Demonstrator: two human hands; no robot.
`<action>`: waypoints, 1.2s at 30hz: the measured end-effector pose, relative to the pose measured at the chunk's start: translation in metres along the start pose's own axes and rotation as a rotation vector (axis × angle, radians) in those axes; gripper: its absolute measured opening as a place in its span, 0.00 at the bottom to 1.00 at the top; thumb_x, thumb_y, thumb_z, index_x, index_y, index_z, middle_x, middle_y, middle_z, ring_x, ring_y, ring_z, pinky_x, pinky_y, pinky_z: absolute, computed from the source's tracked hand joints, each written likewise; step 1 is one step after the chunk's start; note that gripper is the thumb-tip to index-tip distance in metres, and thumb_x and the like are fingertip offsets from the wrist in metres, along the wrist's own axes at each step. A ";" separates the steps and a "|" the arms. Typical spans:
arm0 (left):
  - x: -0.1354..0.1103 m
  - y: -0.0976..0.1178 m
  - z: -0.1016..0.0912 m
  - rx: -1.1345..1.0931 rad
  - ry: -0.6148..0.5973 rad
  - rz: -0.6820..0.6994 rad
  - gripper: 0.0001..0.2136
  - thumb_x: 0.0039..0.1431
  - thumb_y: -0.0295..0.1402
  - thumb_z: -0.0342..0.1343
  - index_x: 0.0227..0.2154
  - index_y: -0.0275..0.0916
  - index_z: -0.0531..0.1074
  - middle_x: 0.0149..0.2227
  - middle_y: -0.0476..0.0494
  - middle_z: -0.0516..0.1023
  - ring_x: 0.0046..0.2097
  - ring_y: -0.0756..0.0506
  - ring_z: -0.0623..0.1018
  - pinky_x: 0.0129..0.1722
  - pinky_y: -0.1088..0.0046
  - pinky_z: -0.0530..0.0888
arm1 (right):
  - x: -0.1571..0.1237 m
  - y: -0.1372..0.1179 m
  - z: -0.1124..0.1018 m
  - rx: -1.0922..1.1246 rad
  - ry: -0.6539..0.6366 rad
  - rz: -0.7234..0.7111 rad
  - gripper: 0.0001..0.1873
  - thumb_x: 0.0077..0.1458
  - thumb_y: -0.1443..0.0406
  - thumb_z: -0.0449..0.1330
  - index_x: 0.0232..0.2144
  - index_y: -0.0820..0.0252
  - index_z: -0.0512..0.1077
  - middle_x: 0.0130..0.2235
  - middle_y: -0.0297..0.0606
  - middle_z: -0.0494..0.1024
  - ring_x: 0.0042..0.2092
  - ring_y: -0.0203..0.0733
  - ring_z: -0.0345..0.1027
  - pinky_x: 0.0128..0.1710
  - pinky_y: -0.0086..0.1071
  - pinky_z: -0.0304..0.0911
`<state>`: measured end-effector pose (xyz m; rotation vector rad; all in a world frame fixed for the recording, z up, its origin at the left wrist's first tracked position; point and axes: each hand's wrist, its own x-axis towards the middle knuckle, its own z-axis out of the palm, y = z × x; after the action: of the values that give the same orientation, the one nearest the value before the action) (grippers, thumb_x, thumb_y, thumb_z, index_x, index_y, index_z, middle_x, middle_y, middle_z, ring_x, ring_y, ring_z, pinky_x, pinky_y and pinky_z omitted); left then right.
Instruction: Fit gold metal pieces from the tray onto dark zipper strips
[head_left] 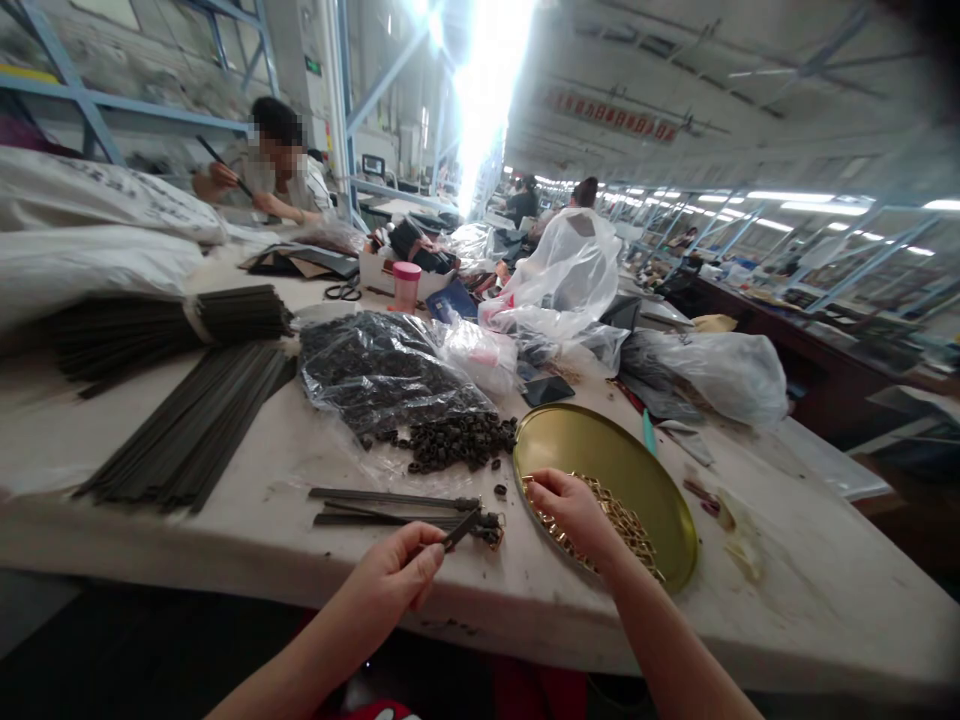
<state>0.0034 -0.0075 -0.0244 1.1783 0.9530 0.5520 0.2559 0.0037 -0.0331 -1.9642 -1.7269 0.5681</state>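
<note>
My left hand (401, 570) pinches a dark strap (461, 530) near the table's front edge, its end pointing up and right. Just beyond it lie several dark straps (390, 498) with gold buckles at their right ends. My right hand (574, 510) is over the left side of a round gold tray (637, 450), thumb and fingers pinched on a small gold buckle (528, 482), mostly covered by the fingertips. Many gold buckles (626, 525) lie in the tray, partly hidden beneath this hand. A pile of small black loops (465, 440) is left of the tray.
Loose dark strips (187, 430) and a tied bundle (240, 312) lie at left. A clear bag of black pieces (390, 365), a phone (549, 390), scissors (343, 290) and a pink-lidded jar (406, 288) stand beyond. Across the table a co-worker (277, 170) holds a dark strip.
</note>
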 end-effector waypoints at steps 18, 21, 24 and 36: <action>0.024 0.007 -0.003 0.225 -0.015 0.023 0.14 0.52 0.42 0.50 0.24 0.35 0.68 0.22 0.53 0.65 0.26 0.52 0.63 0.26 0.78 0.60 | -0.041 -0.067 0.047 0.752 -0.364 0.034 0.13 0.55 0.58 0.50 0.33 0.62 0.67 0.23 0.31 0.66 0.22 0.31 0.59 0.22 0.27 0.57; 0.026 0.006 -0.004 0.255 -0.031 0.014 0.14 0.52 0.42 0.49 0.25 0.35 0.68 0.22 0.53 0.64 0.26 0.52 0.63 0.26 0.78 0.60 | -0.041 -0.066 0.048 0.715 -0.365 -0.002 0.11 0.56 0.60 0.49 0.34 0.61 0.67 0.23 0.30 0.65 0.22 0.31 0.58 0.22 0.26 0.55; 0.027 0.004 -0.004 0.300 -0.030 0.029 0.12 0.53 0.40 0.49 0.24 0.35 0.67 0.22 0.53 0.64 0.27 0.51 0.64 0.27 0.77 0.61 | -0.043 -0.067 0.047 0.742 -0.384 0.020 0.11 0.56 0.61 0.48 0.36 0.62 0.66 0.23 0.30 0.64 0.22 0.31 0.58 0.22 0.26 0.55; 0.019 0.001 -0.002 0.396 0.027 0.054 0.09 0.52 0.36 0.47 0.22 0.37 0.64 0.21 0.55 0.62 0.26 0.51 0.63 0.26 0.78 0.59 | -0.060 -0.064 0.058 1.011 -0.396 0.050 0.22 0.48 0.70 0.55 0.48 0.58 0.62 0.31 0.32 0.67 0.33 0.35 0.62 0.33 0.29 0.57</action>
<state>0.0120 0.0089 -0.0303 1.5570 1.0868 0.4330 0.1634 -0.0448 -0.0418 -1.1956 -1.1651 1.5530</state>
